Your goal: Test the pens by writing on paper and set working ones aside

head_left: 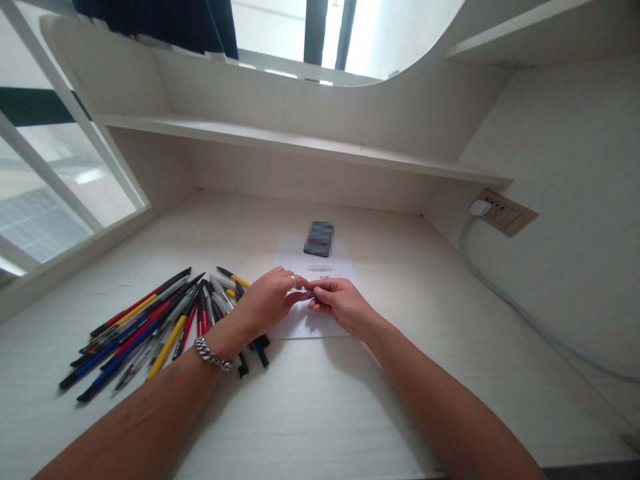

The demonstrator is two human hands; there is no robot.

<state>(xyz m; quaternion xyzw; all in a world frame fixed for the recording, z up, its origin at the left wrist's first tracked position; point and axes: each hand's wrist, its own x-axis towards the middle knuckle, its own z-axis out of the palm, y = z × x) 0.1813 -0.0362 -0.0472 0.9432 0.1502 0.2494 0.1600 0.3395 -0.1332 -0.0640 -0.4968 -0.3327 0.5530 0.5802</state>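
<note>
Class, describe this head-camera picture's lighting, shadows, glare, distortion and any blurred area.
In the head view, daylight washes out the window; wide-angle distortion bows the shelf; the dark object is blurred into blocks; the left hand and right hand cast soft shadows on the desk.

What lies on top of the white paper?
A blurred dark object lies at the paper's far end. The left hand and right hand hide its near part.
</note>
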